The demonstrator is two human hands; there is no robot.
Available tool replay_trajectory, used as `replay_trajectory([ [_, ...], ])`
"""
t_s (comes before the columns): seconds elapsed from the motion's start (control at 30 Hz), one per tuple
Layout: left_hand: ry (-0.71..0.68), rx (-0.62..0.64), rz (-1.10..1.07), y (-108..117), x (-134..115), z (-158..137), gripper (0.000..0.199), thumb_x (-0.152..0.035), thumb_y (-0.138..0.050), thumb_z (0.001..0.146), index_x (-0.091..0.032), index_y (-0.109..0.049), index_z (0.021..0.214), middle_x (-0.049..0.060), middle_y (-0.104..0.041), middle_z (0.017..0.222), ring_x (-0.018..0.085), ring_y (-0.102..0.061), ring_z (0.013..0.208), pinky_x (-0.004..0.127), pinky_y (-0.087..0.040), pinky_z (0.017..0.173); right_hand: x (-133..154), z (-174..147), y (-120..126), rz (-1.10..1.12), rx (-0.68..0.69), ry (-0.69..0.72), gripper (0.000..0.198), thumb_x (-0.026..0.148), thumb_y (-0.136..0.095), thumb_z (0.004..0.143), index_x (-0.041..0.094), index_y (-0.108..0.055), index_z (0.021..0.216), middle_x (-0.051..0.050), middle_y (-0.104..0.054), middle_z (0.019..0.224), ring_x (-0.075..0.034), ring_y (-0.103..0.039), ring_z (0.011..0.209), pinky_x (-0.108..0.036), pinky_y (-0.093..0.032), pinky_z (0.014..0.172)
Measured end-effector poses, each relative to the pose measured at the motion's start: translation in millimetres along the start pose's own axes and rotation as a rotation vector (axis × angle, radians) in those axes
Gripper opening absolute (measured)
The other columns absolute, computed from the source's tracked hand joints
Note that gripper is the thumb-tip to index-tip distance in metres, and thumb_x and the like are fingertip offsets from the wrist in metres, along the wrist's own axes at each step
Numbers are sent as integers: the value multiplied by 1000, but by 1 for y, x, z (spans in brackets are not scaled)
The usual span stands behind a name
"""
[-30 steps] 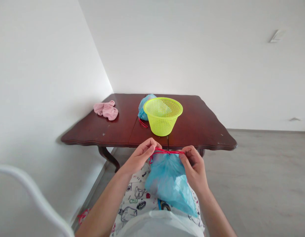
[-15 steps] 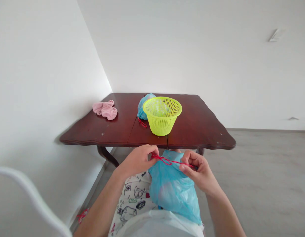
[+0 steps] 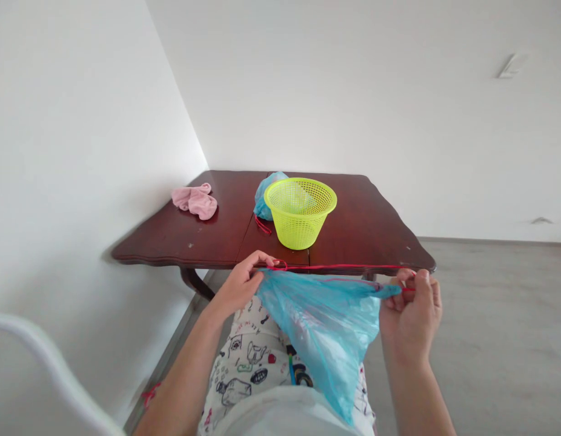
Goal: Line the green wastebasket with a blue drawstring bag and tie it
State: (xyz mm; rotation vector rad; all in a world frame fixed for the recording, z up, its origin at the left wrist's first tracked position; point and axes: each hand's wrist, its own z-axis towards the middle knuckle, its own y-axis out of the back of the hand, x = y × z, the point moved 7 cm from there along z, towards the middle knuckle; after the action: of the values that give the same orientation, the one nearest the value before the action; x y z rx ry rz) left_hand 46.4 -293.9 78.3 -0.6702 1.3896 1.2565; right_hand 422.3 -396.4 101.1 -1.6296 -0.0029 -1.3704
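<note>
The thin blue plastic bag [image 3: 323,321] hangs over the person's lap. The left hand [image 3: 242,284] pinches one corner, and the right hand [image 3: 412,306] has pulled away sideways, so the red string [image 3: 344,266] is now stretched tight. Farther off, a yellow-green plastic basket [image 3: 300,212] sits on the dark wooden table [image 3: 366,233].

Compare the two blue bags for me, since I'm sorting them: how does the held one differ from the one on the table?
The held bag is stretched wide between left hand and right hand; the table bag lies bunched behind the basket. The held bag's red drawstring is taut, the table bag's slack. Both are translucent blue.
</note>
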Motion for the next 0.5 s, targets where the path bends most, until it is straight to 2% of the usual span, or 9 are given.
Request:
replay_trajectory([
  [0.03,3,-56,-14,4,1,2,28,-16,-59,95,-22,-72,120,9,-80,129,25,-74,116,35,-55,94,2,0,1,0,-5,8,49,43,-99,95,26,-53,92,5,-80,88,-4,-31,45,-17,-28,38],
  [0.1,26,-126,-58,12,4,3,24,-18,-63,94,-21,-74,115,7,-80,114,23,-72,102,32,-54,86,7,2,1,8,10,23,41,36,-96,95,25,-57,95,1,-87,103,-2,-29,44,-17,-27,38],
  [0.17,35,-117,-201,14,7,1,16,-22,-70,87,-21,-71,104,2,-73,94,18,-63,81,27,-47,72,12,4,0,12,46,30,37,28,-94,94,24,-58,96,-2,-89,114,-1,-28,44,-17,-28,39],
  [0.2,28,-69,-311,13,6,-1,17,-25,-73,84,-21,-69,100,1,-69,88,17,-58,75,26,-44,67,13,5,-2,13,78,20,36,23,-93,92,24,-58,95,-2,-89,116,-1,-28,44,-17,-29,40],
  [0.27,31,108,-517,5,0,-8,25,-38,-77,86,-22,-68,101,-1,-64,80,15,-54,67,25,-41,62,15,7,-8,13,191,-24,36,16,-92,87,23,-57,90,0,-87,109,-2,-38,49,-17,-39,46],
  [0.33,136,368,-538,-12,-4,-20,41,-61,-69,101,-21,-72,109,-1,-61,71,15,-51,59,25,-38,57,14,5,-18,39,351,-77,36,18,-92,85,24,-56,86,2,-79,95,-9,-57,63,-21,-57,62],
  [0.37,213,503,-460,-22,-3,-27,54,-73,-59,108,-21,-75,115,-1,-62,68,15,-51,55,25,-37,54,14,2,-23,59,434,-95,36,21,-92,86,25,-56,85,2,-74,89,-13,-64,74,-26,-64,75],
  [0.43,358,715,-201,-38,3,-43,74,-86,-46,114,-22,-78,132,2,-68,67,17,-53,49,27,-37,50,16,-8,-34,88,575,-96,35,24,-89,91,27,-55,85,2,-66,81,-19,-69,87,-39,-67,100],
  [0.5,454,803,62,-49,12,-52,78,-87,-52,113,-24,-72,154,3,-76,72,19,-56,46,29,-39,48,19,-18,-42,82,676,-61,34,25,-86,97,28,-53,86,3,-62,76,-22,-66,87,-49,-63,113],
])
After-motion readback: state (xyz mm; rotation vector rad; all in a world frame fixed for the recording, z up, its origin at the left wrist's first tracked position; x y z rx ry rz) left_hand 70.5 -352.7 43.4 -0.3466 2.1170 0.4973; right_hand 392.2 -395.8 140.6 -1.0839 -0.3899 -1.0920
